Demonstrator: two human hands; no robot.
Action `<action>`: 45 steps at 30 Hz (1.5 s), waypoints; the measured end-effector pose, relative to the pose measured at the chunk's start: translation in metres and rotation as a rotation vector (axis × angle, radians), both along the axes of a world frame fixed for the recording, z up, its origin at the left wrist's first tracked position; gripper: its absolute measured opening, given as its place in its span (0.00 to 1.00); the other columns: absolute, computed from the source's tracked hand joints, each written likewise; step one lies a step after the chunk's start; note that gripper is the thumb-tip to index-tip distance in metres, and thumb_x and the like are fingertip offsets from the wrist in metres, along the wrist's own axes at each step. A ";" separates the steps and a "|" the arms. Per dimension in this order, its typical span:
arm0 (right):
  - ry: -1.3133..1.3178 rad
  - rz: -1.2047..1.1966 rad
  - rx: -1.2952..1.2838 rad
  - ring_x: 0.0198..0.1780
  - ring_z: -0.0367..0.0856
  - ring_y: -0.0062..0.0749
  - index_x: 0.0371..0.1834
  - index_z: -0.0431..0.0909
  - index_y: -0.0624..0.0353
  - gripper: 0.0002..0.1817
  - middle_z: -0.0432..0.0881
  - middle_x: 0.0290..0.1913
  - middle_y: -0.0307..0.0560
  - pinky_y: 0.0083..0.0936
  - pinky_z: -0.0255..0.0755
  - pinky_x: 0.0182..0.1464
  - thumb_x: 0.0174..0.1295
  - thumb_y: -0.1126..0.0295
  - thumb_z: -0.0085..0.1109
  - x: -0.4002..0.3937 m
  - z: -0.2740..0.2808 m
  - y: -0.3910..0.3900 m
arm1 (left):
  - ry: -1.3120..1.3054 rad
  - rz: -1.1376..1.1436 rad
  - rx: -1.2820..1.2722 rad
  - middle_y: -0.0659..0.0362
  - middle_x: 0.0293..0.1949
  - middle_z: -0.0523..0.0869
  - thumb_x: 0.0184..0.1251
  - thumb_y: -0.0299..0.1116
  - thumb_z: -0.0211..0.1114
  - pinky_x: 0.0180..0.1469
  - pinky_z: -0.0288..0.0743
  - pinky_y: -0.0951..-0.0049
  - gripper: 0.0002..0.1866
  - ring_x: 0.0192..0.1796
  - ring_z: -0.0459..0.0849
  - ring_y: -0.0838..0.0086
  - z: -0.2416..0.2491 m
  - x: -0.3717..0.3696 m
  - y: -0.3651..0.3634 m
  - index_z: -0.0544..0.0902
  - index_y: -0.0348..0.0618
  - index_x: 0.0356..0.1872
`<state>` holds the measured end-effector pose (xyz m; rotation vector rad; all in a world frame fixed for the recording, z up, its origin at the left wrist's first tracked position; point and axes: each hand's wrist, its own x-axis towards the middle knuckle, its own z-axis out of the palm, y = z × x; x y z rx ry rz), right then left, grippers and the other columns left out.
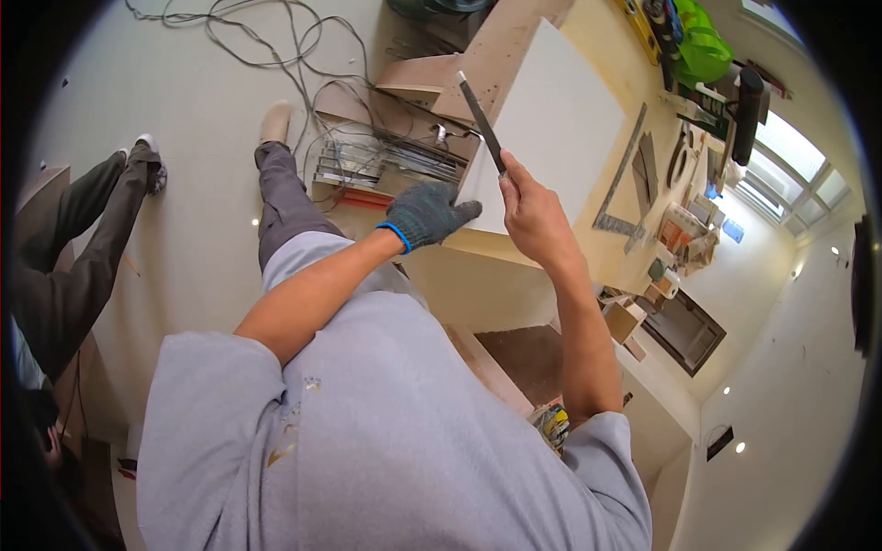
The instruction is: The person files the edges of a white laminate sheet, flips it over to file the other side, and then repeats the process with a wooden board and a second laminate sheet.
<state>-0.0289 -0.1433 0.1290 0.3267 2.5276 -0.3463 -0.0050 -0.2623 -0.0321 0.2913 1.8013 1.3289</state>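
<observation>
My right hand, bare, is closed round the lower end of a dark, flat metal file. The file points up and away over a white board, and its far tip looks pale. At the board's near left corner is my left hand, in a dark grey knitted glove with a blue cuff. Its thumb reaches over the board's edge while the fingers curl at the side, partly hidden. The board lies flat on a yellowish worktop.
A metal square lies right of the board. Drawer runners or metal strips fill a shelf below left. Cables tangle across the floor. Another person's legs stand at left. A green bag and tools sit at upper right.
</observation>
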 end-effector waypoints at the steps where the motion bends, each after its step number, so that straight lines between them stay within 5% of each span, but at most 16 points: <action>1: -0.010 -0.007 -0.011 0.34 0.81 0.65 0.72 0.69 0.56 0.23 0.82 0.32 0.68 0.51 0.72 0.39 0.75 0.67 0.50 -0.006 0.008 0.000 | -0.017 0.013 0.017 0.44 0.29 0.87 0.63 0.66 0.62 0.42 0.79 0.51 0.32 0.36 0.87 0.49 0.002 -0.003 -0.001 0.87 0.40 0.31; 5: -0.126 -0.189 0.042 0.32 0.81 0.63 0.73 0.69 0.55 0.24 0.81 0.31 0.68 0.53 0.71 0.41 0.76 0.64 0.48 -0.004 0.067 -0.006 | 0.091 0.002 -0.019 0.42 0.31 0.87 0.63 0.66 0.60 0.44 0.79 0.50 0.33 0.38 0.87 0.47 -0.001 0.001 -0.001 0.87 0.39 0.32; 10: -0.109 0.027 0.033 0.36 0.81 0.67 0.72 0.69 0.56 0.24 0.83 0.33 0.69 0.55 0.71 0.42 0.76 0.64 0.46 0.003 -0.020 -0.008 | 0.003 -0.059 -0.030 0.38 0.36 0.87 0.64 0.67 0.58 0.49 0.78 0.48 0.36 0.42 0.86 0.44 0.001 -0.004 -0.002 0.87 0.35 0.35; 17: -0.050 -0.044 0.004 0.36 0.82 0.67 0.71 0.69 0.57 0.23 0.83 0.33 0.69 0.55 0.72 0.42 0.76 0.64 0.47 0.023 0.041 -0.002 | 0.020 -0.046 -0.018 0.38 0.36 0.87 0.64 0.68 0.57 0.49 0.78 0.49 0.37 0.43 0.86 0.44 0.006 -0.006 -0.004 0.87 0.35 0.35; 21: -0.095 -0.008 0.068 0.37 0.82 0.67 0.71 0.69 0.58 0.23 0.83 0.33 0.70 0.56 0.72 0.42 0.76 0.64 0.47 0.031 -0.011 -0.018 | 0.001 -0.038 0.008 0.38 0.36 0.87 0.65 0.67 0.57 0.48 0.78 0.48 0.36 0.43 0.86 0.44 0.004 -0.006 -0.004 0.87 0.35 0.34; 27: 0.053 0.019 -0.032 0.39 0.82 0.68 0.73 0.67 0.57 0.24 0.84 0.37 0.70 0.56 0.72 0.45 0.76 0.65 0.46 0.034 0.028 -0.005 | 0.042 -0.015 0.008 0.39 0.36 0.87 0.65 0.66 0.58 0.48 0.78 0.49 0.35 0.43 0.86 0.45 0.005 -0.003 -0.006 0.87 0.35 0.35; 34: -0.164 -0.025 -0.018 0.46 0.82 0.67 0.71 0.71 0.57 0.23 0.84 0.43 0.70 0.52 0.72 0.52 0.75 0.65 0.49 0.024 -0.013 -0.019 | 0.258 0.211 0.101 0.42 0.32 0.86 0.64 0.60 0.63 0.44 0.78 0.49 0.28 0.38 0.85 0.45 -0.019 0.018 0.009 0.86 0.40 0.35; 37: -0.102 -0.105 0.013 0.45 0.82 0.65 0.70 0.71 0.58 0.23 0.84 0.42 0.69 0.49 0.73 0.50 0.75 0.64 0.49 0.017 0.026 -0.014 | 0.303 0.119 -0.004 0.45 0.29 0.86 0.65 0.58 0.63 0.38 0.80 0.54 0.26 0.31 0.87 0.53 -0.008 0.012 0.002 0.86 0.39 0.35; 40: -0.051 -0.088 -0.025 0.43 0.82 0.63 0.71 0.70 0.58 0.23 0.84 0.40 0.68 0.47 0.73 0.48 0.76 0.64 0.49 0.030 0.045 -0.004 | -0.168 -0.300 0.039 0.51 0.25 0.85 0.65 0.53 0.65 0.30 0.81 0.63 0.22 0.24 0.85 0.64 0.011 -0.021 -0.026 0.86 0.40 0.35; 42: -0.022 -0.042 -0.074 0.42 0.82 0.63 0.72 0.69 0.58 0.23 0.83 0.39 0.67 0.47 0.72 0.47 0.76 0.65 0.48 0.045 0.042 0.002 | 0.006 -0.387 0.125 0.53 0.30 0.88 0.59 0.44 0.68 0.40 0.81 0.61 0.22 0.38 0.89 0.60 -0.002 -0.044 -0.057 0.83 0.50 0.54; 44: -0.060 -0.034 -0.097 0.42 0.81 0.63 0.73 0.67 0.58 0.24 0.83 0.39 0.67 0.47 0.72 0.47 0.76 0.66 0.47 0.060 0.038 -0.002 | 0.986 -0.186 -0.056 0.52 0.29 0.87 0.60 0.45 0.67 0.40 0.80 0.58 0.23 0.38 0.88 0.57 -0.060 -0.067 -0.065 0.82 0.53 0.57; 45: -0.057 -0.022 -0.093 0.43 0.81 0.63 0.73 0.66 0.60 0.24 0.82 0.40 0.68 0.47 0.71 0.48 0.76 0.67 0.46 0.066 0.037 -0.003 | 0.247 0.156 -0.128 0.52 0.34 0.89 0.58 0.56 0.67 0.45 0.80 0.56 0.30 0.39 0.89 0.56 -0.010 -0.091 -0.072 0.82 0.51 0.58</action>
